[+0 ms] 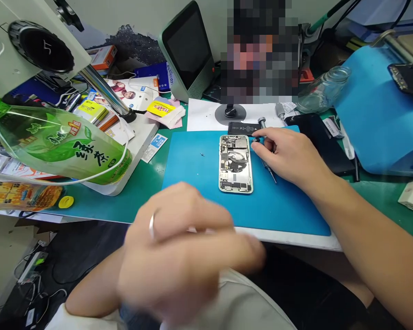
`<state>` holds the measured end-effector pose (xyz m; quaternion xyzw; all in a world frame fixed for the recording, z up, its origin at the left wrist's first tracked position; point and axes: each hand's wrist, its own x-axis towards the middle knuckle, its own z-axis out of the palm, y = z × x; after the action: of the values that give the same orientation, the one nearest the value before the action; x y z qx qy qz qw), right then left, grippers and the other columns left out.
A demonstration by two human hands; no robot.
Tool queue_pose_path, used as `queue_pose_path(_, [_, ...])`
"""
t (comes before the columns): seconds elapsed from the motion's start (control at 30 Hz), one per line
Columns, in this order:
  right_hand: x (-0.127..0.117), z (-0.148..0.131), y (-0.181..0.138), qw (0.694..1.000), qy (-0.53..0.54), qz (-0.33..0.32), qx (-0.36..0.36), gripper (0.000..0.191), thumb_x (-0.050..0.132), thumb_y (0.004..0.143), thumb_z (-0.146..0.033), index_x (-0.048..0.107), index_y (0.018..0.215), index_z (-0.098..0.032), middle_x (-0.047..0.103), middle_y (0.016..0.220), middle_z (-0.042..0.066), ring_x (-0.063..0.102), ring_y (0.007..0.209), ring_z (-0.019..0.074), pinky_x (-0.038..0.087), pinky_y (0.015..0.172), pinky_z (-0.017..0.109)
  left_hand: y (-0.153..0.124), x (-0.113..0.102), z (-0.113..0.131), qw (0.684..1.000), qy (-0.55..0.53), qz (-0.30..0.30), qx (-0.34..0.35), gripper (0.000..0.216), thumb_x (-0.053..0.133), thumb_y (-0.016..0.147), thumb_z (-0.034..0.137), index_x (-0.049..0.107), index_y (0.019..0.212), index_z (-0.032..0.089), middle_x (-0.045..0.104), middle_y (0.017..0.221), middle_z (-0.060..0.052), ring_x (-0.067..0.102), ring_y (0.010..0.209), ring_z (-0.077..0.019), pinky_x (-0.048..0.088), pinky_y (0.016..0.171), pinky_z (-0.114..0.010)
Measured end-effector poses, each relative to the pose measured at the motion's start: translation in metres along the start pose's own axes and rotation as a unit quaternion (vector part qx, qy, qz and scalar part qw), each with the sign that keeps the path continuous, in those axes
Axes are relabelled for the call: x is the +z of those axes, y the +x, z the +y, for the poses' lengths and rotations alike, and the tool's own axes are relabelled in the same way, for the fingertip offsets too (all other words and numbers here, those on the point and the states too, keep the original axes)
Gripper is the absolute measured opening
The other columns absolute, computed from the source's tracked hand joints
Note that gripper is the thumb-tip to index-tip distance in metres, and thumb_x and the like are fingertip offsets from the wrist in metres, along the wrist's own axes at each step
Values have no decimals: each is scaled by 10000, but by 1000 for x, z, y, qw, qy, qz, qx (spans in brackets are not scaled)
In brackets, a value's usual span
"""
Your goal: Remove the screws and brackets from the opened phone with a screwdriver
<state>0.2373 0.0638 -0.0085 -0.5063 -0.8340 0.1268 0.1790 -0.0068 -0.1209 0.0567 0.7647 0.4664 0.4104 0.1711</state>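
An opened phone lies on the blue mat with its inner boards and a round coil showing. My right hand is just right of it, thumb and index finger closed on the cap end of a screwdriver, whose thin shaft slants down to the mat. Behind the phone lies a black battery. Close to the camera, my left hand wears a ring and has its fingers curled. Motion blurs it, and whatever it may hold is hidden. Tiny screws lie on the mat left of the phone.
A green tea bottle and a microscope stand fill the left. At the back stand a screen device and a blurred-out area. On the right are a glass jar, a black phone and a blue machine.
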Motion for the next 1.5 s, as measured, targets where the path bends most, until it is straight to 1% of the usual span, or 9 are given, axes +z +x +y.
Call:
queue_pose_path(0.07, [1, 0, 0, 1000, 0, 0, -1, 413, 517, 972, -456, 723, 1210, -188, 682, 827, 73, 603, 796, 208, 388, 715, 325, 10, -1, -29, 999, 26, -8, 33, 300, 566, 951, 92, 686, 1140, 291, 709, 986, -26, 664, 851, -170, 543, 721, -346])
queue_pose_path(0.13, [1, 1, 0, 1000, -2, -1, -2, 416, 514, 975, -462, 725, 1206, -189, 677, 822, 74, 610, 828, 217, 388, 720, 324, 21, -4, -62, 992, 96, -83, -15, 223, 533, 982, 98, 675, 1095, 228, 703, 994, -35, 663, 910, -174, 534, 774, -324])
queue_pose_path(0.23, [2, 3, 1, 1000, -5, -5, -3, 399, 529, 964, -446, 730, 1190, -186, 659, 793, 70, 602, 825, 216, 383, 703, 316, 39, -8, -104, 971, 195, -124, -62, 177, 539, 960, 128, 691, 1025, 192, 691, 930, -41, 645, 830, -195, 493, 734, -326])
queue_pose_path(0.3, [2, 3, 2, 1000, -7, -6, -4, 385, 548, 950, -437, 731, 1177, -185, 653, 789, 69, 596, 812, 212, 374, 679, 310, 54, -9, -123, 966, 207, -143, -55, 173, 533, 951, 135, 692, 1004, 178, 690, 917, -51, 646, 825, -209, 479, 725, -333])
queue_pose_path(0.4, [0, 4, 3, 1000, -7, -5, -4, 363, 576, 931, -435, 732, 1148, -189, 654, 789, 69, 590, 771, 206, 373, 655, 309, 75, -4, -139, 959, 210, -187, -27, 189, 552, 908, 132, 692, 1026, 178, 690, 936, -59, 654, 886, -243, 481, 751, -355])
queue_pose_path(0.53, [0, 5, 4, 1000, -8, -5, -1, 342, 556, 936, -420, 718, 1158, -217, 661, 797, 67, 598, 757, 217, 390, 651, 324, 89, 5, -150, 957, 184, -222, 13, 176, 573, 909, 153, 681, 1041, 195, 692, 1015, -65, 654, 993, -251, 506, 847, -366])
queue_pose_path(0.7, [-2, 4, 2, 1000, -16, -15, 1, 378, 532, 966, -435, 705, 1220, -215, 692, 861, 72, 621, 807, 225, 426, 692, 341, 81, 8, -155, 964, 141, -223, 24, 128, 588, 1011, 280, 660, 1083, 204, 663, 1088, -73, 633, 1028, -236, 515, 907, -375])
queue_pose_path(0.9, [-3, 3, 0, 999, -24, -36, -17, 441, 512, 978, -460, 681, 1307, -220, 701, 890, 79, 633, 841, 240, 434, 693, 354, 76, 12, -157, 969, 130, -211, 4, 94, 571, 1043, 242, 648, 1014, 198, 647, 1017, -55, 615, 970, -226, 488, 846, -364])
queue_pose_path(1.5, [-2, 2, 1, 999, -28, -42, -3, 460, 473, 980, -438, 698, 1301, -197, 707, 884, 76, 627, 838, 229, 429, 688, 343, 75, 10, -157, 981, 113, -158, -6, 97, 522, 1060, 213, 596, 997, 202, 698, 992, -46, 650, 930, -198, 504, 841, -318])
